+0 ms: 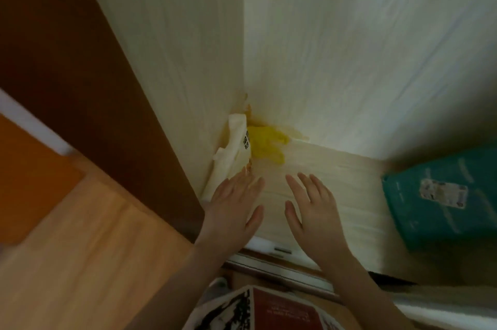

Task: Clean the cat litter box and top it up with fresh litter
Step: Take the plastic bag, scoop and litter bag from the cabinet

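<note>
I look down into a pale wooden cabinet. In its back left corner lie yellow rubber gloves [265, 144] beside a cream plastic bag [234, 153] with black print. My left hand [232, 208] reaches over the cabinet floor with its fingers spread, and its fingertips are at the bag's lower edge. Beside it, my right hand [312, 211] is stretched out flat with the fingers apart and nothing in it. A teal bag [441, 195] with a white label lies at the right of the cabinet floor. No litter box is in view.
A dark brown cabinet door [88, 82] stands to the left, over an orange-brown wooden floor [80, 249]. White sliding rails [277, 257] run along the cabinet's front edge. A printed red and white shirt [269, 311] shows at the bottom.
</note>
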The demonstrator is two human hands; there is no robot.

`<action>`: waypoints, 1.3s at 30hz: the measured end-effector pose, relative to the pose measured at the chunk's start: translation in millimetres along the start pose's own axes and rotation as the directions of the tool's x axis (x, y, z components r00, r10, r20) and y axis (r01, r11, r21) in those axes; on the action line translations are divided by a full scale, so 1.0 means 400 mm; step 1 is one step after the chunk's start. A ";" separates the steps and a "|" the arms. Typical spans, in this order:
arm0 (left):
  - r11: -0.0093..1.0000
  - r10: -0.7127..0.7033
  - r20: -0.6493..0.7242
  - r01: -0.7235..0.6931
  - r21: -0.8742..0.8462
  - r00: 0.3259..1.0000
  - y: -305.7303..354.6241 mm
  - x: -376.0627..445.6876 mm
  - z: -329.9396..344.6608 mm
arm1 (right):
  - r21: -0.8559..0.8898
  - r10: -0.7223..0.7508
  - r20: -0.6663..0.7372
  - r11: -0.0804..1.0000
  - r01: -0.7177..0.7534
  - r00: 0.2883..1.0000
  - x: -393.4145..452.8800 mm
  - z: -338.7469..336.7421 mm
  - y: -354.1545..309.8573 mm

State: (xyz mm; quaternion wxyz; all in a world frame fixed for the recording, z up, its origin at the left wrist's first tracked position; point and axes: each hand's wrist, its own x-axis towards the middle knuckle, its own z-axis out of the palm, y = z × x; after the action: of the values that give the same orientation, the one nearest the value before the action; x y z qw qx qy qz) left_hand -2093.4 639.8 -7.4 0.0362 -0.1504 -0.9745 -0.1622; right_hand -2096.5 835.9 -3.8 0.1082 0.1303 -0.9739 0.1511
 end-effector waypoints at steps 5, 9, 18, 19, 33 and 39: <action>0.987 -0.161 -0.039 0.160 -0.027 0.986 0.039 -0.001 0.060 | 0.037 -0.158 0.071 0.987 0.156 0.985 0.038 -0.002 0.091; 0.944 -0.326 -0.054 0.323 -0.062 0.944 0.041 0.012 0.059 | 0.080 -0.263 0.132 0.964 0.254 0.956 0.094 0.012 0.103; 0.679 -0.679 0.164 0.697 -0.233 0.716 -0.100 0.149 0.127 | 0.092 -0.338 0.267 0.941 0.325 0.903 0.246 0.108 0.016; 0.625 -0.715 0.204 0.743 -0.240 0.668 -0.114 0.160 0.140 | 0.091 -0.339 0.286 0.941 0.327 0.896 0.256 0.123 0.009; 0.362 -0.769 0.250 0.723 -0.588 0.588 -0.194 0.186 0.220 | 0.252 -0.165 0.422 0.966 0.060 0.891 0.312 0.227 -0.027; 0.700 -0.660 0.027 0.627 -0.341 0.751 -0.157 0.175 0.223 | 0.447 0.112 0.534 0.804 -0.392 0.838 0.327 0.238 -0.062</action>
State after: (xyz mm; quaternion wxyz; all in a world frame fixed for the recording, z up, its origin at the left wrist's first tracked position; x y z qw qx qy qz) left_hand -2181.2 632.1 -102.4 -0.0008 0.2040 -0.9210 -0.3320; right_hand -2229.0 753.4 -53.1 -0.2009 0.0536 -0.8951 0.3945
